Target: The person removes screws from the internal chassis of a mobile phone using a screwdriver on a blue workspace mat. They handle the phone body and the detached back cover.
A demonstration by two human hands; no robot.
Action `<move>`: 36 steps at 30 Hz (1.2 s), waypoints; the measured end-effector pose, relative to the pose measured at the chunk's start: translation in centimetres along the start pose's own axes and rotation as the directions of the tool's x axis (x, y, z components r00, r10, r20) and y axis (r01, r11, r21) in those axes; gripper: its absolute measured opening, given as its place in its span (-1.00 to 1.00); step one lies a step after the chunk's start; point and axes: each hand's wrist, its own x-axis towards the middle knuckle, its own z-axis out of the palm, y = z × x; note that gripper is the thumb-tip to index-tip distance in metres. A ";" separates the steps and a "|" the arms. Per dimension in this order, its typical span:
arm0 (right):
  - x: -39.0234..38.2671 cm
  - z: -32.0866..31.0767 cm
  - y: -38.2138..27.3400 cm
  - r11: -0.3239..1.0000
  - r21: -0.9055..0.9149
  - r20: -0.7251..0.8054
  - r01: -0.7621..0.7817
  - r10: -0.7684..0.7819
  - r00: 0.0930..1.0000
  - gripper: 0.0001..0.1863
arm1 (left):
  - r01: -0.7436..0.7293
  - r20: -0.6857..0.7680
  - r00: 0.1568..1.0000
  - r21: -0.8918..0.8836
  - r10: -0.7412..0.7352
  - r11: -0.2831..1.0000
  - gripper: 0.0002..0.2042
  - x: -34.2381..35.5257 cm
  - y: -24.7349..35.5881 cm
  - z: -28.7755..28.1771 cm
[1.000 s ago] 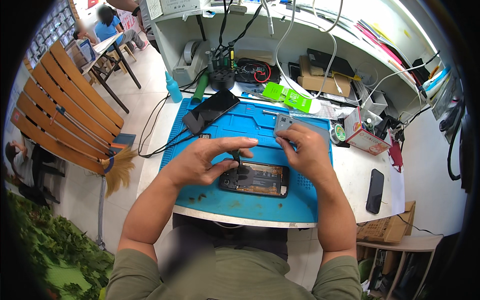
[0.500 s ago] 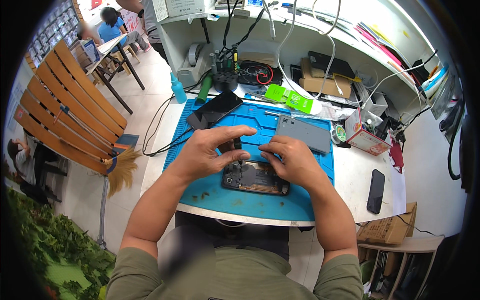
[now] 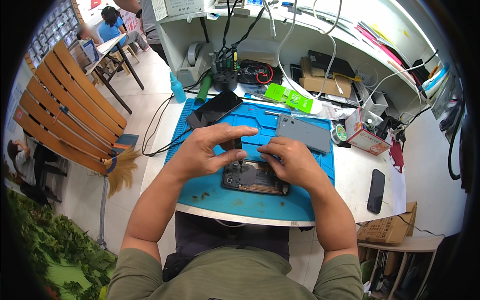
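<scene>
An opened phone (image 3: pixel 255 183) lies on the blue repair mat (image 3: pixel 240 203), its back off and its inner parts bare. My left hand (image 3: pixel 199 154) is closed around a dark screwdriver (image 3: pixel 238 144), which stands nearly upright with its tip down at the phone's left half. The index finger stretches over the screwdriver's top. Over the right end of the phone is my right hand (image 3: pixel 290 157), its thumb and fingers pinched together; whatever they hold, if anything, is hidden. A grey phone back cover (image 3: pixel 303 134) lies behind the right hand, and a black phone screen (image 3: pixel 215 109) behind the left.
Behind the mat stand a light blue bottle (image 3: pixel 177 88), a round tool holder (image 3: pixel 225 80) and a green packet (image 3: pixel 290 98). To the right are a solder spool (image 3: pixel 339 133), a red-and-white box (image 3: pixel 367 132) and another phone (image 3: pixel 375 191). White cables (image 3: pixel 332 55) hang from the shelf.
</scene>
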 end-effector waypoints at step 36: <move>-0.1 0.6 0.1 1.000 0.007 0.069 0.003 -0.003 0.998 -0.75 | -0.043 -0.017 0.999 0.117 0.045 0.992 -0.42 0.2 1.3 0.4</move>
